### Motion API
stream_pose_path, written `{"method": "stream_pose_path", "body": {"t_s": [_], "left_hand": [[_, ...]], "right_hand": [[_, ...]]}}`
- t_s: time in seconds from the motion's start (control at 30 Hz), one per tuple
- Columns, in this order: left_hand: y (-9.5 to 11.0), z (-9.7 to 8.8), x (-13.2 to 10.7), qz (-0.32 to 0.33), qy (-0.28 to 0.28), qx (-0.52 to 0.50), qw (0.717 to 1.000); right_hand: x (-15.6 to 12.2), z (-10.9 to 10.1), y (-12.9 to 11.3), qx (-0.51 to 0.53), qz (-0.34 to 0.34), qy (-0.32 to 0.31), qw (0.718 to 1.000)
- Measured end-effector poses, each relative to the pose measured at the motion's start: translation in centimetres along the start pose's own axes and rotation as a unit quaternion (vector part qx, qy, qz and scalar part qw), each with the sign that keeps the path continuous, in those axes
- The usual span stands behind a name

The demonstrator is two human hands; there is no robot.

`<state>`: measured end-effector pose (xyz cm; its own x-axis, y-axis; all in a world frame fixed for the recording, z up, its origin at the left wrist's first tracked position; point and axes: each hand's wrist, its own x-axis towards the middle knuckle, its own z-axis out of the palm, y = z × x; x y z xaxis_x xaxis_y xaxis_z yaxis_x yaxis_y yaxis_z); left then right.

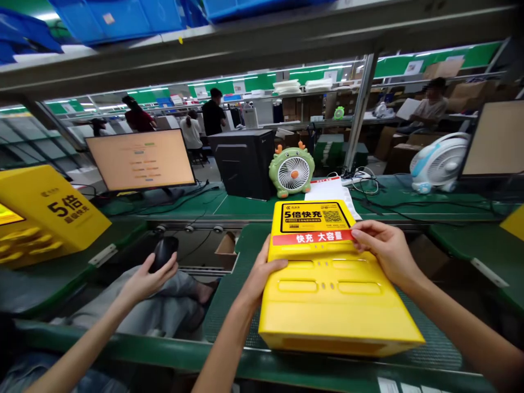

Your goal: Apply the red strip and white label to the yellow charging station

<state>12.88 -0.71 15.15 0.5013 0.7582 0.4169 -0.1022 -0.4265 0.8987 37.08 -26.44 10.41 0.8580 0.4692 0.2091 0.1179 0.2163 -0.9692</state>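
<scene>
Here's your yellow plastic charging case [335,305], bright and glossy, right at twelve o'clock in front of you. A black-and-yellow label [315,218] with a QR code sits at its far end, above a red strip [313,237] with white lettering. Two long oblong recesses [298,286] run across the near face, with a smaller row of slots beyond them.

It's lying on a dark mesh mat [434,344] on a green workbench [327,368]. Off at ten o'clock, another yellow case [49,213] sits on the bench. Ahead you've got a monitor [140,159], a black computer tower [243,164], a green desk fan [292,170], loose papers [331,194] and, at two o'clock, a white-and-blue fan [440,162]. Blue bins [114,13] line the shelf overhead, and farther out, people work among cardboard boxes [405,147].

The case sits between your hands. Your left hand [262,273] is at its nine o'clock side, fingers spread and lying flat on the yellow shell. Your right hand [388,254] comes in at its two o'clock corner, fingers curled over the edge, tips reaching the red strip; you can't tell from here whether the thumb pinches underneath.

Over at eight o'clock, a co-worker's hand [149,278] is wrapped around a black computer mouse [164,254], well apart from your case.
</scene>
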Motion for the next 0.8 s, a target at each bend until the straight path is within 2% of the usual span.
{"method": "stream_pose_path", "body": {"t_s": [0.1, 0.17, 0.3, 0.4, 0.47, 0.6, 0.7, 0.8], "left_hand": [[-0.9, 4.8, -1.5, -0.022, -0.054, -0.046, 0.997], [-1.3, 6.7, -1.7, -0.042, -0.106, -0.056, 0.992], [-1.3, 7.6, -0.8, -0.109, -0.200, -0.040, 0.973], [-1.0, 7.6, -0.1, -0.122, -0.248, -0.065, 0.959], [-1.1, 8.0, 0.2, -0.113, -0.240, -0.088, 0.960], [-2.3, 9.6, 0.3, -0.072, -0.161, -0.094, 0.980], [-3.2, 10.5, -0.2, -0.036, -0.106, -0.054, 0.992], [-3.4, 10.5, -0.8, -0.017, -0.080, -0.002, 0.997]], "right_hand": [[-0.5, -1.0, -0.7, -0.035, -0.007, -0.005, 0.999], [-0.6, -1.1, -1.2, -0.051, -0.011, -0.007, 0.999], [-0.8, -1.4, -2.1, -0.066, -0.023, -0.006, 0.998], [-1.2, -1.6, -2.9, -0.079, -0.031, -0.003, 0.996], [-1.5, -1.4, -3.2, -0.090, -0.031, 0.003, 0.995], [-1.1, -0.4, -2.4, -0.077, -0.005, 0.034, 0.996], [-0.1, 0.1, -1.3, -0.066, 0.022, 0.043, 0.997], [0.7, 0.2, -0.8, -0.076, 0.037, 0.037, 0.996]]}}
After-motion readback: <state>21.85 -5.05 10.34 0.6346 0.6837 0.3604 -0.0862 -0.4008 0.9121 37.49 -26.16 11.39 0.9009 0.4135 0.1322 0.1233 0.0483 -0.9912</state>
